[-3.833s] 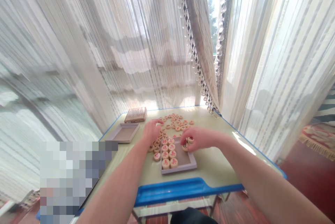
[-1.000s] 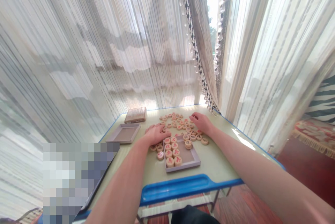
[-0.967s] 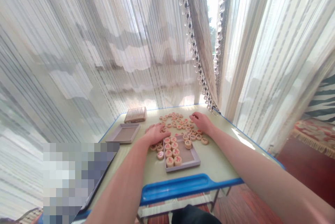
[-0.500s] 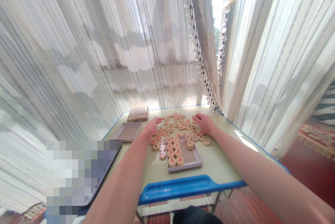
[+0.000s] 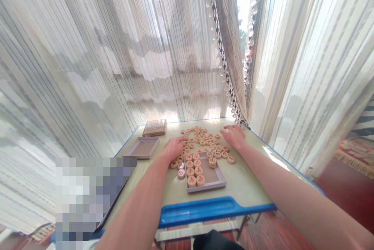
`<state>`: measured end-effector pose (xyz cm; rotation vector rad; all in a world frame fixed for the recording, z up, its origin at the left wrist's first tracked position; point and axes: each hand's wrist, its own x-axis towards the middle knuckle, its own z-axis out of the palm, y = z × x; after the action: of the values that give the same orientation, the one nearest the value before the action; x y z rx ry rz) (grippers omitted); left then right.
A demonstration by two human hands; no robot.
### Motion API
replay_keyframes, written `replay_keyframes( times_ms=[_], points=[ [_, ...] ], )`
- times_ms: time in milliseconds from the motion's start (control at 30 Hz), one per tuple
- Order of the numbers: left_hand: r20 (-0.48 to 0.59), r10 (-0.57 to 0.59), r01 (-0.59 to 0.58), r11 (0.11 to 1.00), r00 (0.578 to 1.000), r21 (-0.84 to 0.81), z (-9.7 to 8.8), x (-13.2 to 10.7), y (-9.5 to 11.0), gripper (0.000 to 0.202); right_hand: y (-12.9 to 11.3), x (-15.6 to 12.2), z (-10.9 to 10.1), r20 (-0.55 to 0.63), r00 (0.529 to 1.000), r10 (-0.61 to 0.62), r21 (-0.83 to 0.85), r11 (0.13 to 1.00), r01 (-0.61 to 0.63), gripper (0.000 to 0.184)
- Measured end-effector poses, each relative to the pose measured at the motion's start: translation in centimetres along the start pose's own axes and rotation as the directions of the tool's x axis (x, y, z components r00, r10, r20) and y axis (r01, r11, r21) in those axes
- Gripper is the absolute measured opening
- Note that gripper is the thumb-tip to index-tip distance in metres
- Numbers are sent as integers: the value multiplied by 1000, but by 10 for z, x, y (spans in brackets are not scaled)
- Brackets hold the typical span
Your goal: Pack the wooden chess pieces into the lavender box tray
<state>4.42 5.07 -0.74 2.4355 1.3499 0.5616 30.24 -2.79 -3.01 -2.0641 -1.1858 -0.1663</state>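
Observation:
Round wooden Chinese chess pieces (image 5: 202,142) with red and dark characters lie scattered across the pale table. My left hand (image 5: 174,148) reaches over the left side of the group, fingers stretched to the right and covering some pieces; no held piece shows. To the right of the group, my right hand (image 5: 233,136) is open, its fingers apart just above the table and clear of the pieces. Nearest me, a shallow grey box tray (image 5: 214,184) has two columns of red-character pieces (image 5: 195,170) along its left side. A few dark-character pieces (image 5: 212,161) are stacked at its upper right.
Another shallow grey tray (image 5: 142,148) lies at the left, with a brown patterned box (image 5: 154,127) behind it. A dark-edged, pixelated device stands at the near left. The table's blue front edge (image 5: 201,210) has a moulded groove. Striped curtains (image 5: 175,66) hang behind.
My left hand has moved right and slightly toward me, over the pieces. My right hand has shifted right, away from the pieces, and its fingers have spread.

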Motion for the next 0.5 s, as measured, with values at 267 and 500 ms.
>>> replay_keyframes(
  times_ms=[267,500],
  points=[
    [29,30,-31,999,999,26,-1,-1,0,37,-6,0,1,184,976,-119,53,992,111,21],
    [59,25,-26,999,998,19,-3,0,1,38,-7,-1,1,226,957,-183,86,982,167,23]
  ],
)
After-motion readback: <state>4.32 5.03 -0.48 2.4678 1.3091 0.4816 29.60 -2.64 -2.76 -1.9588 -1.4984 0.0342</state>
